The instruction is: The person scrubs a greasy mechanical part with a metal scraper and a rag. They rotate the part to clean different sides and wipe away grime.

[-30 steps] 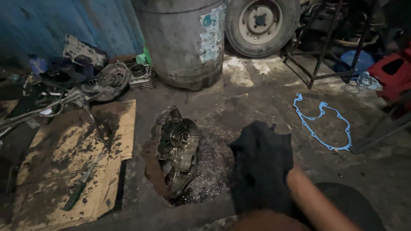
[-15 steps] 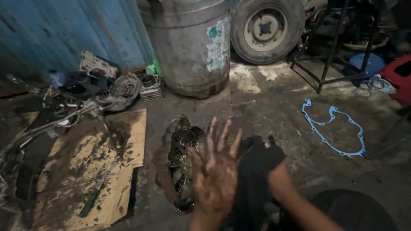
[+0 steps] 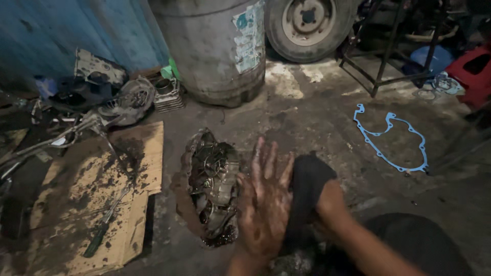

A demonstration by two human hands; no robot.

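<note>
My left hand (image 3: 265, 204) is raised flat with its fingers together and pointing up, its back smeared with dark grease. Against its palm side lies a black rag (image 3: 306, 184), which my right hand (image 3: 330, 202) grips from the right. Just left of my hands an oily engine casing (image 3: 212, 179) with exposed gears rests on the concrete floor, in a dark wet patch.
A stained cardboard sheet (image 3: 82, 194) carries a green-handled screwdriver (image 3: 99, 232). Engine parts (image 3: 128, 99) are heaped at the left. A grey drum (image 3: 212, 46) and a wheel (image 3: 307, 23) stand behind. A blue gasket (image 3: 391, 138) lies at the right, near a metal stand (image 3: 381, 56) and red stool (image 3: 473, 71).
My left hand came up into view and now lies against the rag. The rag, held spread out a second ago, is bunched between both hands.
</note>
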